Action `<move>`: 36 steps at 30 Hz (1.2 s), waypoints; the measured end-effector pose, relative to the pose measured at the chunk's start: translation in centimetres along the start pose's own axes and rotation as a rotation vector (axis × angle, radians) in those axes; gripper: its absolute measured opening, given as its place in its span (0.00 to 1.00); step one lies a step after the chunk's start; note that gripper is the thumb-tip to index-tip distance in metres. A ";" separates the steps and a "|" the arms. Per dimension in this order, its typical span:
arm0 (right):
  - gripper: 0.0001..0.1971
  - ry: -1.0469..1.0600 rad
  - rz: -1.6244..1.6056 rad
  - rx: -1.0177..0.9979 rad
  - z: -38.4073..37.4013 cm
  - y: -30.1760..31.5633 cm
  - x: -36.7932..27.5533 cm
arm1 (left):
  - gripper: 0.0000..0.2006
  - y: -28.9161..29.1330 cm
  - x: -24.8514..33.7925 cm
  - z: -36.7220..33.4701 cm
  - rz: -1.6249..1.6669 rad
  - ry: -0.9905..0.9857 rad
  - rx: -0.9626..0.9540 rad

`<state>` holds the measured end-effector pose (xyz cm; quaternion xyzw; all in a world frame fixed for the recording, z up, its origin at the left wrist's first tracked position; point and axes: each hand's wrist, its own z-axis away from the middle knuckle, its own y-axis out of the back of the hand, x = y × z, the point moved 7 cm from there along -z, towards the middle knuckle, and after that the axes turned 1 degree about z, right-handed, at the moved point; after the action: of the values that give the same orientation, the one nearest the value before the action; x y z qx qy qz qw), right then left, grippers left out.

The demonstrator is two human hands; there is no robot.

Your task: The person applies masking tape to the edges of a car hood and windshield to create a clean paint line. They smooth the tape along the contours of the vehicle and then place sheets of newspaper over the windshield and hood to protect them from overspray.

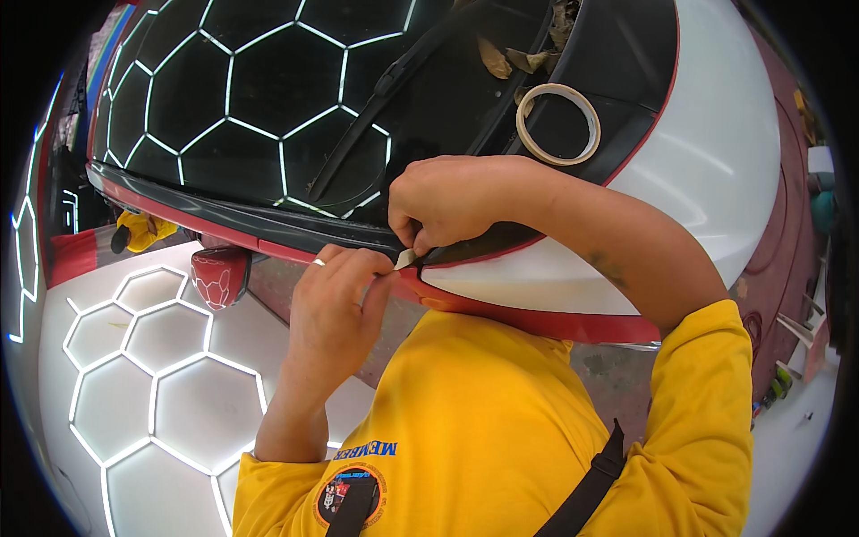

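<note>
A small strip of masking tape (405,259) is pinched between my two hands at the corner where the dark windshield (286,80) meets the white fender (510,277). My left hand (335,291), with a ring on one finger, is closed on the strip's near-left end. From above, my right hand (443,201) grips its other end, wrist bent and fingers pointing down. A beige roll of tape (559,160) lies flat on the black cowl panel beyond my right forearm. The fingertips partly hide the strip.
A wiper arm (385,85) crosses the windshield, which reflects hexagonal lights. Dry leaves (494,59) lie by the cowl. A red side mirror (219,276) sticks out at left. Farther back is another person in yellow (148,231). The white hood (716,152) curves away at right.
</note>
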<state>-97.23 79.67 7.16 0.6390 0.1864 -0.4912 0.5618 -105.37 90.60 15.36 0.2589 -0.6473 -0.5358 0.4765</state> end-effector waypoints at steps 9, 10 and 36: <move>0.08 0.044 0.024 0.067 0.2 -0.2 0.3 | 0.06 -0.5 0.5 -0.5 0.025 0.037 0.039; 0.09 0.042 0.028 0.065 0.2 -0.2 0.3 | 0.06 -0.5 0.5 -0.5 0.021 0.045 0.036; 0.12 0.003 0.080 0.008 0.1 -0.4 -0.1 | 0.08 -0.5 0.3 -0.1 -0.011 0.068 0.037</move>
<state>-97.67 79.70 7.09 0.6488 0.1595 -0.4681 0.5784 -105.44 90.19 14.99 0.2893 -0.6391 -0.5173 0.4902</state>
